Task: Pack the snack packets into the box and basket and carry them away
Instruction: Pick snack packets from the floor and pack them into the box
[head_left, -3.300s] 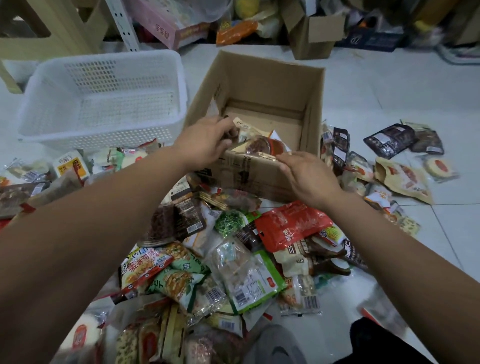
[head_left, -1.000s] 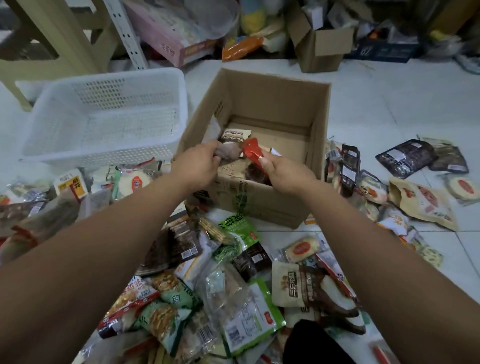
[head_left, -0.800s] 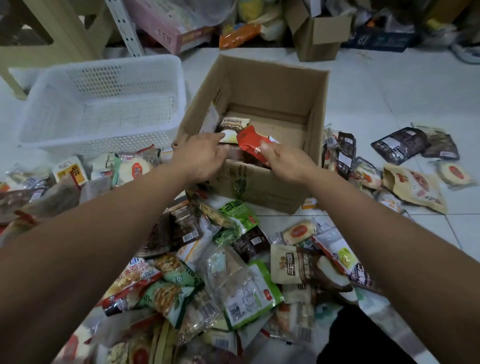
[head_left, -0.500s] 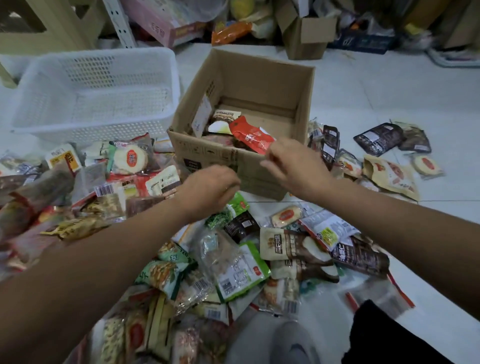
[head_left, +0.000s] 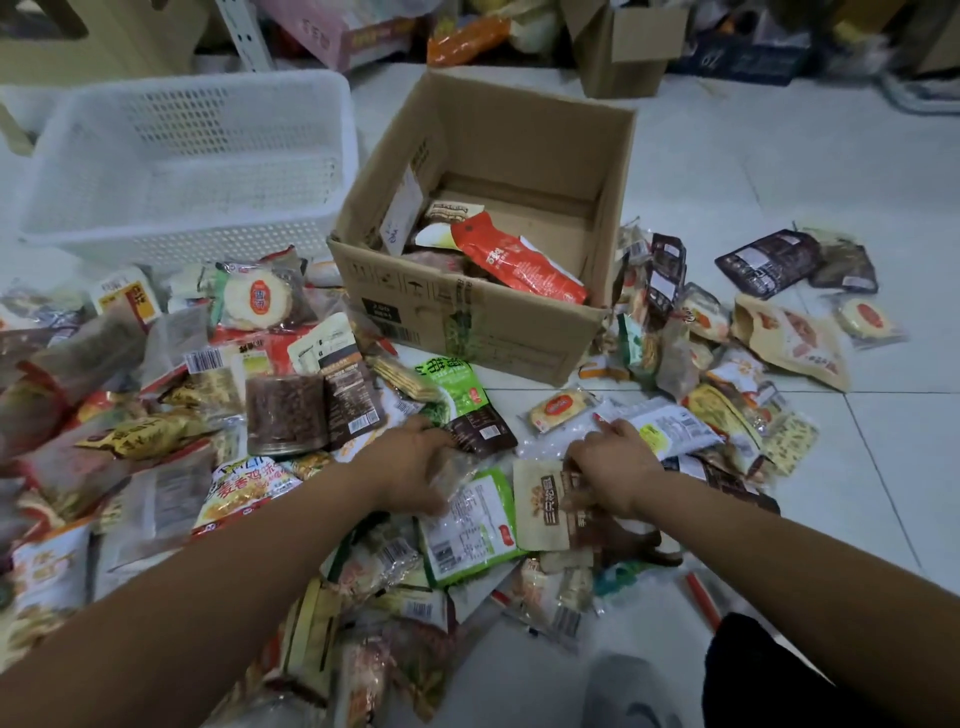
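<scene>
1. A white tiled floor (head_left: 779, 182) in a cluttered storage room, with a small open carton (head_left: 623, 52) and other goods along the far edge.
2. A white plastic basket (head_left: 208, 83) stands at the far left. Just to its right stands an open cardboard box (head_left: 467, 322).
3. Inside the cardboard box, a red packet (head_left: 519, 260) leans on top of a few other packets.
4. A heap of snack packets (head_left: 285, 415) covers the floor in front of the basket and box. More of them lie to the right of the box, among them a dark pouch (head_left: 763, 262).
5. Both bare arms reach forward into the heap, just in front of the box.
6. The left hand (head_left: 410, 467) has its fingers curled around a clear crinkly packet (head_left: 454, 475).
7. The right hand (head_left: 613, 465) rests, fingers bent, on the top edge of a beige and brown packet (head_left: 543, 512). Whether it actually grips it cannot be told.
8. A green and white packet (head_left: 467, 525) lies between the two hands.
</scene>
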